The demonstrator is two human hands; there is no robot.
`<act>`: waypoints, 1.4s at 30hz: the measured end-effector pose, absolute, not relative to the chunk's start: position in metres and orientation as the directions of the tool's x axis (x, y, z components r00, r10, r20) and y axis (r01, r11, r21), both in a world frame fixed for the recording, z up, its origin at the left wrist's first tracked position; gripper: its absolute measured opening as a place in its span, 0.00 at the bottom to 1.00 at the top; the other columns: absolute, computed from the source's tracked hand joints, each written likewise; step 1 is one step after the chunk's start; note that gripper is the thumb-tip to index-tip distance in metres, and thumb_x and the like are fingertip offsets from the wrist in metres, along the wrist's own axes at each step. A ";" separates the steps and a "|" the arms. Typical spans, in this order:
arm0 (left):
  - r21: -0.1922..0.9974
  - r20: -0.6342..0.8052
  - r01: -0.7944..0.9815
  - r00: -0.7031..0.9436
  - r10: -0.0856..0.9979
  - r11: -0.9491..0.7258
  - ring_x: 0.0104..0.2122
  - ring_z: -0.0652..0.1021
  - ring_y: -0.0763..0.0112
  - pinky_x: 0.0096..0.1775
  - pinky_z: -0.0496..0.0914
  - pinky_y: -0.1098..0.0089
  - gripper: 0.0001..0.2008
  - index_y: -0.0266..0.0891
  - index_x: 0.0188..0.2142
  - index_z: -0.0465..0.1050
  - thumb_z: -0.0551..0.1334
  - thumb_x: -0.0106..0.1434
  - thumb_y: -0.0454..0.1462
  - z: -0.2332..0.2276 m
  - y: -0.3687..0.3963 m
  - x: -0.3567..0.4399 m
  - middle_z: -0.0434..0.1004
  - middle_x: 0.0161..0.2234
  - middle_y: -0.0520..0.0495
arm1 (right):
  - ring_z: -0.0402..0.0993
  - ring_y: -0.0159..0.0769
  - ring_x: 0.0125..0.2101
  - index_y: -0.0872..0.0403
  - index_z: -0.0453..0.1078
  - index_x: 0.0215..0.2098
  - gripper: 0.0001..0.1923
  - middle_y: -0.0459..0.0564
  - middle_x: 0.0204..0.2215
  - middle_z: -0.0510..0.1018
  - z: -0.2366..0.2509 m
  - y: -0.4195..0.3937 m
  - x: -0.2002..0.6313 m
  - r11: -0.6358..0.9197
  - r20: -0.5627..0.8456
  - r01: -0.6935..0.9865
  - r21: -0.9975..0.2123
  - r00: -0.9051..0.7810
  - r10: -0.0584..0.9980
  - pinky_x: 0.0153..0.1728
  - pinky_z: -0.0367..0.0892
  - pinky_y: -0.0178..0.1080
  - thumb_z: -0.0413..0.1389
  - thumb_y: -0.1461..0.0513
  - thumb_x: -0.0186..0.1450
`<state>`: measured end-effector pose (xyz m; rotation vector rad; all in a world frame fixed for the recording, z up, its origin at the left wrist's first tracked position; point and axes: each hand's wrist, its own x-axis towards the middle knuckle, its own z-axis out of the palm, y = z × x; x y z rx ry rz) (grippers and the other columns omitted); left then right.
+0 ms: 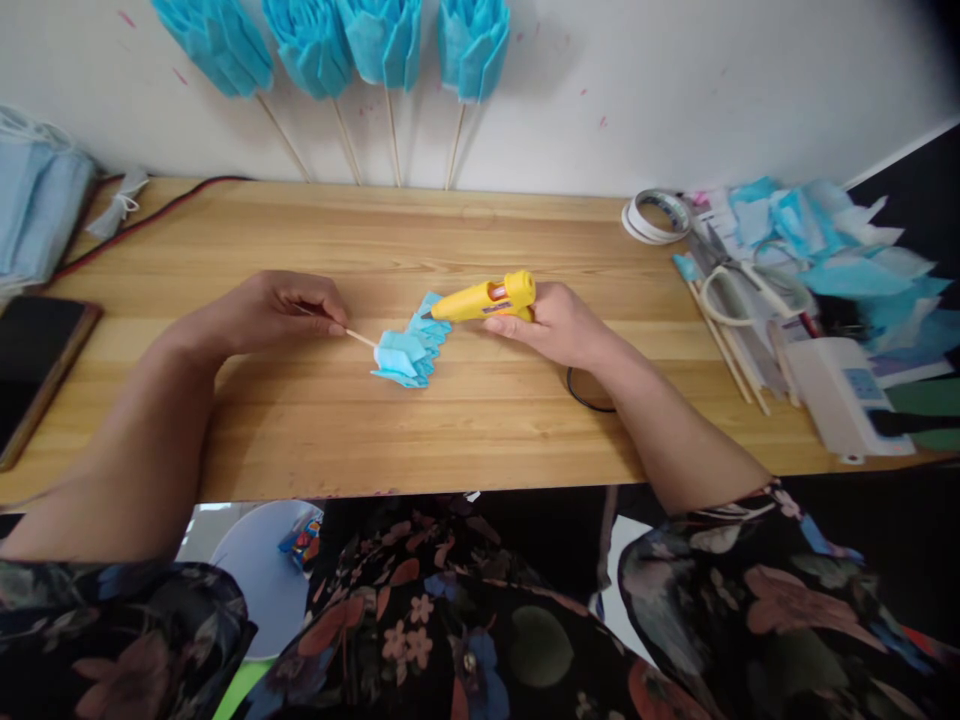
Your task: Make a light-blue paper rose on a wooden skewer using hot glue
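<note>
My left hand [289, 312] pinches a thin wooden stick [361, 338] that points to the right. At the stick's end sits a small blue flower [405, 355] of folded, layered material, with a loose strip of it reaching up and to the right. In my right hand [559, 322] is a yellow glue gun [487, 298], its fingers wrapped round the handle. The gun's dark nozzle is at the upper part of the blue strip; whether it touches I cannot tell.
Several finished blue flowers [311, 45] on sticks lean against the wall. Right: tape rolls [654, 218], scissors [754, 290], wooden sticks [724, 340], a white box-like device [840, 395] and blue scraps [817, 235]. Left: a phone [41, 365] and folded face masks [37, 205]. A white bin [259, 580] stands below.
</note>
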<state>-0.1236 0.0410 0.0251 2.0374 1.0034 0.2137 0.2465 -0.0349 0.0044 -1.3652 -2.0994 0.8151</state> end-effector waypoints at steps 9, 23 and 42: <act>0.731 -0.203 0.593 0.662 0.721 -0.338 0.36 0.77 0.64 0.38 0.72 0.71 0.20 0.40 0.32 0.79 0.70 0.60 0.55 0.021 0.043 -0.126 0.81 0.34 0.46 | 0.69 0.36 0.30 0.53 0.80 0.42 0.27 0.47 0.29 0.79 0.005 -0.035 0.244 0.311 0.068 0.643 -0.700 -0.374 0.925 0.34 0.60 0.39 0.59 0.39 0.69; 0.751 -0.210 0.575 0.673 0.709 -0.323 0.36 0.76 0.67 0.40 0.72 0.71 0.23 0.36 0.33 0.78 0.72 0.61 0.55 0.029 0.040 -0.122 0.82 0.34 0.43 | 0.76 0.41 0.35 0.52 0.82 0.46 0.23 0.51 0.37 0.86 0.015 -0.040 0.240 0.318 0.029 0.708 -0.630 -0.388 0.921 0.36 0.61 0.39 0.60 0.43 0.70; 0.735 -0.204 0.582 0.678 0.706 -0.347 0.36 0.77 0.64 0.39 0.72 0.70 0.17 0.40 0.32 0.78 0.69 0.60 0.52 0.025 0.041 -0.124 0.81 0.34 0.45 | 0.66 0.33 0.27 0.53 0.77 0.35 0.30 0.45 0.26 0.76 0.005 -0.034 0.250 0.353 0.110 0.575 -0.738 -0.414 0.904 0.31 0.59 0.37 0.56 0.36 0.70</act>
